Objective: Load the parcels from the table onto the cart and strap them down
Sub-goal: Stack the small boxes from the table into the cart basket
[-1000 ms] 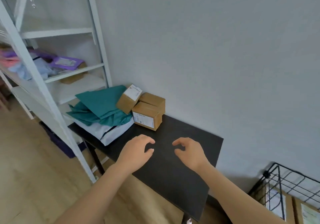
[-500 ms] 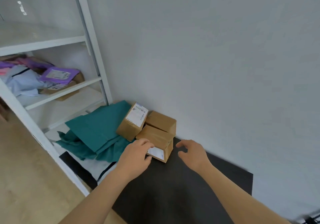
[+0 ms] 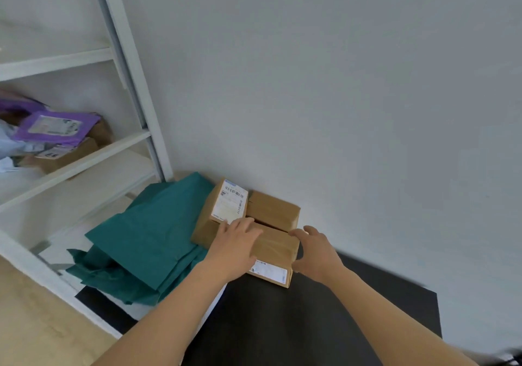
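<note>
Barely starting: pressing flat left hand (image 3: 234, 249) atop front box (image 3: 278, 248), cupping loose, unclosed right hand (image 3: 316, 252) alongside; green mailers (image 3: 147, 238) left of grip awaiting loading.

My left hand (image 3: 234, 249) lies flat on the near cardboard box (image 3: 275, 248), fingers across its top, and my right hand (image 3: 316, 252) sits just beside the box's right end, fingers curved toward it. The box stands on the black tabletop (image 3: 310, 326), touching a plain box (image 3: 272, 210) behind it. A labelled box (image 3: 226, 210) leans tilted against teal mailer bags (image 3: 147, 238). A white shelf unit (image 3: 132, 83) to the left holds a purple mailer (image 3: 53, 125).
</note>
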A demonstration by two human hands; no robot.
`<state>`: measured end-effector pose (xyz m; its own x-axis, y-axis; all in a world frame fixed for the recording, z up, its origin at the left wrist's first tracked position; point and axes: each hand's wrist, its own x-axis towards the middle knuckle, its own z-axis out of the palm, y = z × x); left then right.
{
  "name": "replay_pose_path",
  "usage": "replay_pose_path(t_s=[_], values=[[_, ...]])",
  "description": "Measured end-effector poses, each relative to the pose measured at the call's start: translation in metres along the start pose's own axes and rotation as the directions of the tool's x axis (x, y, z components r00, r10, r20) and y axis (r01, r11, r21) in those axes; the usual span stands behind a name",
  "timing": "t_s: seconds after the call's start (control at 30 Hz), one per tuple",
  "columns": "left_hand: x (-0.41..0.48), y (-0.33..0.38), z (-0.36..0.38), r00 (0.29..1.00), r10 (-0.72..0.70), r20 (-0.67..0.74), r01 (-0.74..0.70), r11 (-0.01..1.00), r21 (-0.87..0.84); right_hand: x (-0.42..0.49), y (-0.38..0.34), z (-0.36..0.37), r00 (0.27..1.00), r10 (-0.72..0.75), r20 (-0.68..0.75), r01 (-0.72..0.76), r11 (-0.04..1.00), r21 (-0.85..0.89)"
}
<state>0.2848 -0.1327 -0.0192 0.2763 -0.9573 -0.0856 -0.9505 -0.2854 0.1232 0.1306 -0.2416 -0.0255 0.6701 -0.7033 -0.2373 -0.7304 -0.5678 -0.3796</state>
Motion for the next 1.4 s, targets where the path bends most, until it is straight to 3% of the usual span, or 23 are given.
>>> replay_pose_path(t_s=[0.17,0.47,0.57,0.7,0.8,1.0,1.23,1.4], values=[[0.012,-0.021,0.007,0.998,0.011,0.068,-0.018,0.994,0.104,0.013,-0.003,0.018,0.997,0.048,0.067,-0.043,0.997,-0.067],[0.034,-0.035,0.008,0.998,0.069,-0.010,-0.068,0.997,0.033,0.024,0.006,0.044,0.998,0.049,-0.027,-0.050,0.998,-0.028],[0.038,-0.031,0.010,0.995,0.092,-0.041,-0.095,0.994,-0.060,0.021,0.011,0.043,0.998,0.058,-0.035,-0.058,0.998,0.017],[0.046,-0.018,0.013,0.987,0.088,-0.133,-0.126,0.943,-0.308,0.011,0.015,0.035,0.993,0.120,-0.004,-0.118,0.979,0.169],[0.053,-0.005,0.017,0.983,0.074,-0.169,-0.144,0.880,-0.452,0.001,0.023,0.027,0.976,0.218,0.017,-0.211,0.915,0.345],[0.056,0.032,0.031,0.982,0.132,-0.138,-0.188,0.793,-0.579,-0.033,0.046,0.017,0.917,0.396,0.048,-0.330,0.685,0.649],[0.041,0.083,0.039,0.964,0.266,0.022,-0.199,0.772,-0.603,-0.089,0.081,0.003,0.836,0.548,0.007,-0.368,0.552,0.748],[0.027,0.128,0.043,0.964,0.240,0.115,-0.100,0.727,-0.680,-0.147,0.102,-0.003,0.773,0.634,-0.027,-0.354,0.466,0.811]])
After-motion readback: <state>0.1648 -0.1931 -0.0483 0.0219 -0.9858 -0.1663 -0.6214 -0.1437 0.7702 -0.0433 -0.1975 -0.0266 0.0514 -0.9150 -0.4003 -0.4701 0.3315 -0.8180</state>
